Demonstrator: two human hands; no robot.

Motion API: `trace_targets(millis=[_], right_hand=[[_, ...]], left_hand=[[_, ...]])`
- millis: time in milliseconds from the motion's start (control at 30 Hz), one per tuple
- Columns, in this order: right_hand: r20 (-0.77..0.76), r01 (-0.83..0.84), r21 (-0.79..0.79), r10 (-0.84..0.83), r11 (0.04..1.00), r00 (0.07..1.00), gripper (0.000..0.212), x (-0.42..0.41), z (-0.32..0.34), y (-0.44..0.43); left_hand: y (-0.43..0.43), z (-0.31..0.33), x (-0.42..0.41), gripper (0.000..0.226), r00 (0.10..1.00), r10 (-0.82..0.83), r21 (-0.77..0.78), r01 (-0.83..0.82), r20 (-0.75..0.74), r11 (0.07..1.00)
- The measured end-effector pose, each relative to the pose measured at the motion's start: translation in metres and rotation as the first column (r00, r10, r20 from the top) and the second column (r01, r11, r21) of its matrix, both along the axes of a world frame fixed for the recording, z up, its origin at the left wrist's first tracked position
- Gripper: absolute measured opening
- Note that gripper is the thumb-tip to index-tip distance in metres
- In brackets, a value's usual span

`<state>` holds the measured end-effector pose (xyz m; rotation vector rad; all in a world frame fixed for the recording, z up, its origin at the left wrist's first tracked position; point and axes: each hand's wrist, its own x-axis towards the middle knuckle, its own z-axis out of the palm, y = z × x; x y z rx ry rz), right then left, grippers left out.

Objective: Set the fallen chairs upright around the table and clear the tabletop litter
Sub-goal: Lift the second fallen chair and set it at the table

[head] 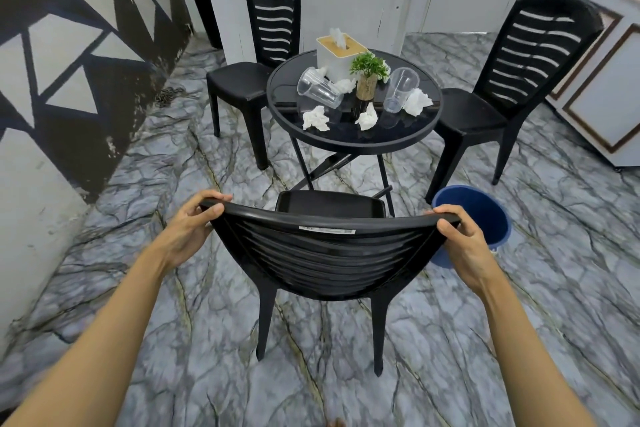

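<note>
- A person's left hand and right hand each grip a top corner of the near chair, fingers curled over the backrest rim. The chair stands on all four legs at the near edge of the desk, seat facing it.
- Two more stand upright: the far-left chair at the desk's far-left edge and the right chair at its right edge. No chair in view lies on the floor, so that half of the job looks all but done, short perhaps of a last nudge to the near one.
- The litter appears untouched. A tipped cup of clear plastic lies on its side toward the left edge, and an upright cup stands toward the right.
- Crumpled tissues dot the glass: a front-left tissue and a front-middle tissue near the near edge, a right tissue touching or just beside the upright cup, and more wedged by the box.
- A tissue box sits toward the far edge, with a small potted plant near the middle. Both are probably meant to stay.
- A blue bucket stands on the floor just right of the near chair and looks the likely home for the litter. A black bin stands well off by the far wall.
</note>
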<state>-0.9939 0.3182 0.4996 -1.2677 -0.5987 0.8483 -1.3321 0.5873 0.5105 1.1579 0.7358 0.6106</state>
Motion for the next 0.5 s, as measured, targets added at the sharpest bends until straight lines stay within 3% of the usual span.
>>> trace_targets(millis=[267,400,500], right_hand=[[0.016,-0.002,-0.078,0.004,0.997,1.0,0.065,-0.025,-0.011,-0.032],[0.021,0.009,-0.085,-0.008,0.996,1.0,0.065,-0.037,-0.016,-0.046],[0.026,0.016,-0.08,-0.014,0.997,1.0,0.067,-0.042,-0.012,-0.048]], left_hand=[[-0.029,-0.014,-0.027,0.054,0.999,-0.009,-0.002,0.009,-0.037,1.0],[-0.044,-0.014,-0.034,0.042,0.998,-0.017,0.002,0.017,-0.063,1.0],[-0.048,-0.011,-0.034,0.053,0.998,0.011,0.019,-0.009,-0.068,1.0]])
